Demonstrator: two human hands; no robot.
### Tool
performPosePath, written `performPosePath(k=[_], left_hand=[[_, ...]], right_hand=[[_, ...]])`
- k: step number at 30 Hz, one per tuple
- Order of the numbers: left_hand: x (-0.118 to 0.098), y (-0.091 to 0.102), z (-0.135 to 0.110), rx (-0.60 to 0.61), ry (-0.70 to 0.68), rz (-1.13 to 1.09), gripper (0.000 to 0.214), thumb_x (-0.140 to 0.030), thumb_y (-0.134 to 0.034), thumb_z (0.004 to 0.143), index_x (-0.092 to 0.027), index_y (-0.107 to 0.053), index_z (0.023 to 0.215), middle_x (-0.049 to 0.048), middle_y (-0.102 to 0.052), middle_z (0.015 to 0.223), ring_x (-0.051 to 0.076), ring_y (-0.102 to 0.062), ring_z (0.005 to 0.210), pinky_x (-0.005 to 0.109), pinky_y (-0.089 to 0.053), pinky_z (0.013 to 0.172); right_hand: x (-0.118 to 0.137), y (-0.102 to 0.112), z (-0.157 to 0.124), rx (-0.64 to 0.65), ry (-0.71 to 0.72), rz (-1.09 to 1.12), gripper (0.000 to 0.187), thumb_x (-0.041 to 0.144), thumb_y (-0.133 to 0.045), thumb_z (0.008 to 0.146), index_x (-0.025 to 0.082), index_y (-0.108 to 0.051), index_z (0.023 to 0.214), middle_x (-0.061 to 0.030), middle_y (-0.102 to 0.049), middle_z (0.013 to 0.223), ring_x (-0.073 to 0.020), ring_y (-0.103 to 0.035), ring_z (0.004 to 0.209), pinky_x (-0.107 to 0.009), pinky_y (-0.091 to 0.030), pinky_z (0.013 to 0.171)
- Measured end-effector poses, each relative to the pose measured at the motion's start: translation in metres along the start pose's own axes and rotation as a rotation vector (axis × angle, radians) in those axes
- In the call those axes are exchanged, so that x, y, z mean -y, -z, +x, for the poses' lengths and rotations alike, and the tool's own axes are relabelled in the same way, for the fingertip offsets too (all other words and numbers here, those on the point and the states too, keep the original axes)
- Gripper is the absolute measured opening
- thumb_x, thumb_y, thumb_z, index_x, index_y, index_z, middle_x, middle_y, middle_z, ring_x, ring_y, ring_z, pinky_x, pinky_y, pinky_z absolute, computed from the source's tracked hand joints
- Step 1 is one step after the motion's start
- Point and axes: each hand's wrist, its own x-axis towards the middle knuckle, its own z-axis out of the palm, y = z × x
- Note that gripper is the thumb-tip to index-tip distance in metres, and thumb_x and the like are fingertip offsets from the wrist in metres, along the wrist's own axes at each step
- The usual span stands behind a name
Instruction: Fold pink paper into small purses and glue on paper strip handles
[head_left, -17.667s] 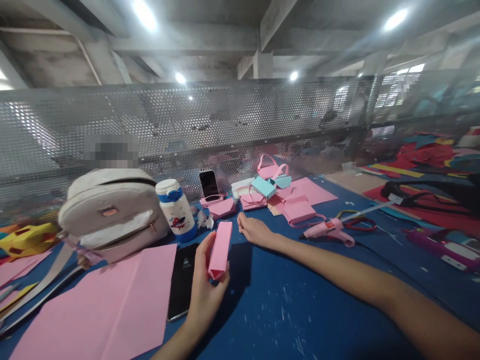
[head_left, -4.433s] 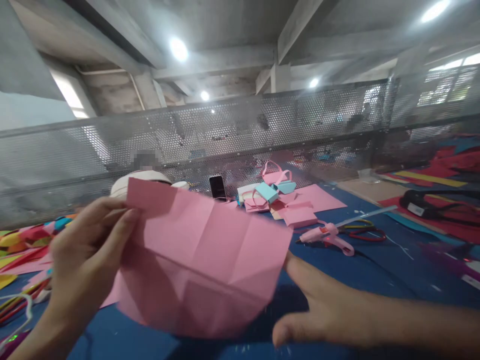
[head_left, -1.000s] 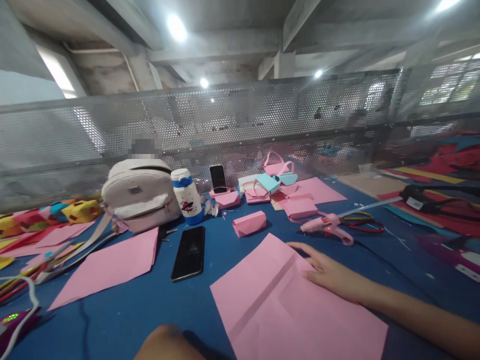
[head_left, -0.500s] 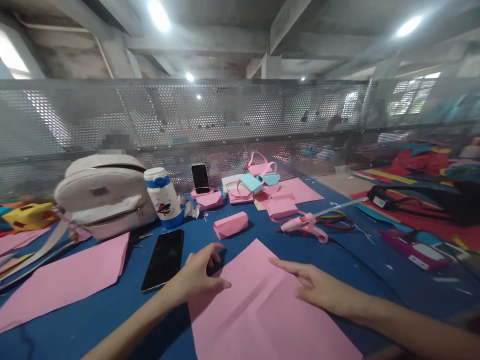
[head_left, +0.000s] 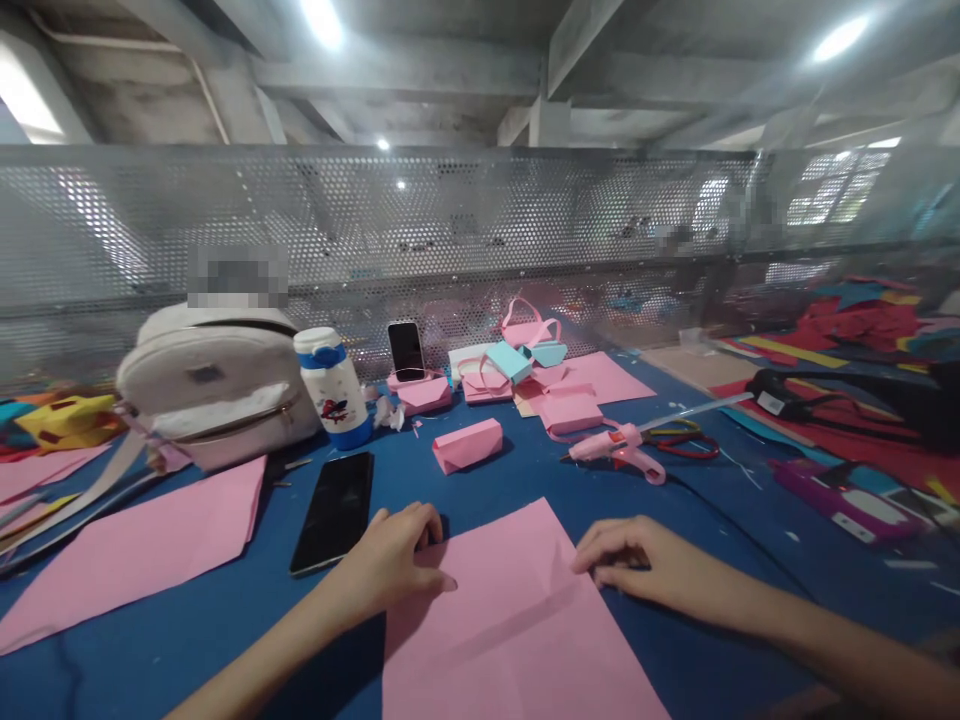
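A creased pink paper sheet lies flat on the blue table right in front of me. My left hand sits at its far left corner, fingers curled under and thumb pressed on top of the paper. My right hand is at the far right corner, its fingers curled onto the paper's edge. A folded pink paper box rests a little beyond the sheet, apart from both hands.
A black phone lies left of my left hand, beside a second pink sheet. Behind stand a white bag, a bottle, a propped phone and paper bags. A pink glue gun and scissors lie right. A mesh fence backs the table.
My left hand came into view and reached the sheet's far left corner. My right hand's outstretched fingers have curled onto the far right corner. The sheet lies a little nearer me.
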Motion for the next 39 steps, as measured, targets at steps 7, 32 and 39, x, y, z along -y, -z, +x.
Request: performPosePath(k=[7,32,39], left_hand=[[0.007,0.007,0.003,0.022,-0.06,-0.055,0.019,-0.03,-0.07,0.068,-0.021,-0.055,0.074,-0.0022,-0.058,0.083,0.018,-0.053,0.079,0.028,-0.037,0.073],[0.026,0.018,-0.007,-0.033,-0.089,-0.226,0.017,-0.024,-0.052,0.074,-0.02,-0.062,0.087,0.0019,-0.068,0.09,0.022,-0.062,0.089,0.028,-0.046,0.079],[0.025,0.017,-0.004,-0.038,-0.089,-0.198,0.02,-0.026,-0.054,0.077,-0.02,-0.064,0.092,0.0028,-0.07,0.095,0.024,-0.064,0.094,0.03,-0.047,0.084]], right_hand=[[-0.001,0.008,0.005,0.02,0.011,-0.08,0.025,0.021,-0.055,0.081,0.021,-0.077,0.093,-0.0045,-0.071,0.095,-0.0203,-0.064,0.082,-0.028,-0.048,0.071],[-0.011,0.02,-0.026,-0.316,0.562,-0.63,0.032,0.024,-0.039,0.102,0.024,-0.065,0.121,-0.0011,-0.075,0.076,-0.0181,-0.069,0.087,-0.028,-0.052,0.079],[0.002,0.019,-0.031,-0.038,0.596,-0.594,0.037,0.034,-0.032,0.107,0.023,-0.062,0.126,-0.0022,-0.078,0.092,-0.0177,-0.069,0.094,-0.029,-0.049,0.083]])
